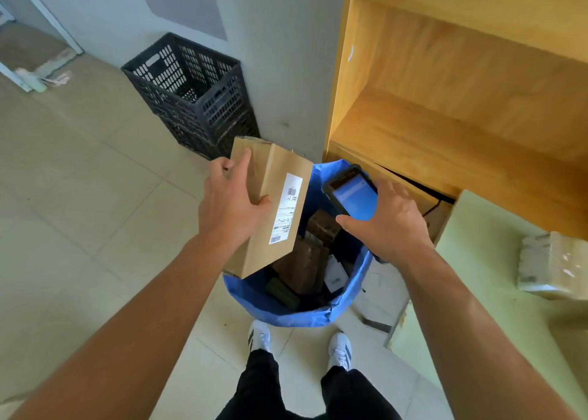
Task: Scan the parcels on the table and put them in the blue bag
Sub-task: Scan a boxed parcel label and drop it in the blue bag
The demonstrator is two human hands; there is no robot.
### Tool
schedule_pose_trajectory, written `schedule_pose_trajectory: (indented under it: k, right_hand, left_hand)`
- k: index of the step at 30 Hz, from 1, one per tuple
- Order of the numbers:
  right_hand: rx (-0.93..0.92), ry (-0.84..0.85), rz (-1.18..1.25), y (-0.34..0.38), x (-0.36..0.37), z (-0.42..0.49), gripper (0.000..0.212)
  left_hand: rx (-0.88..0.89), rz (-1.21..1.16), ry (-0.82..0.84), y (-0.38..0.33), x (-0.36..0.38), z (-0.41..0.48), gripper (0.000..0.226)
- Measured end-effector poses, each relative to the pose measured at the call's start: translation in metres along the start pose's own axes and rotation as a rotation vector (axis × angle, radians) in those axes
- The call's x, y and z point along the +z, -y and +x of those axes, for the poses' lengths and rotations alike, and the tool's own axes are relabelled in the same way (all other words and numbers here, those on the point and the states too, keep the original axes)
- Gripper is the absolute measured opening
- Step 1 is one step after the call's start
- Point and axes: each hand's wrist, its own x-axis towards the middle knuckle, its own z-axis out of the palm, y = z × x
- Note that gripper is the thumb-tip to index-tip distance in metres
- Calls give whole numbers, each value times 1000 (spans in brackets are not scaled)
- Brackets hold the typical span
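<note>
The left hand clasped a tall brown cardboard parcel by its left edge, thumb curled onto the front face and forefinger laid straight along the upper side. The parcel was tilted, its white barcode label facing up, its lower end hanging over the near-left rim of the open blue fabric bag on the floor. The right hand curled around a black handheld scanner with a lit blue screen, held over the bag's far-right side, just beside the parcel. Several brown boxes already lay inside the bag. On the pale green table to the right sat a tape-wrapped parcel. A black plastic lattice crate stood far left against the wall, beside a wooden shelf unit.
</note>
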Motion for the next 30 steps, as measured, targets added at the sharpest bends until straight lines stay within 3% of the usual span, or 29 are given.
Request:
schedule_pose_trajectory:
  k: [12,19,25,30]
  right_hand:
    - [168,65,-60,-30,108,73,94]
    - [138,-18,-66,-80,166,123,95]
    - [138,-56,-29,-125,215,135,91]
    - [148,-110,-40,-147,227,138,96]
  left_hand:
    - [106,-21,133,47,121,64,88]
    - [163,-44,126,69,219,77,86]
    - [186,-67,225,77,296,78,82]
    - [207,25,234,62,333,74,84]
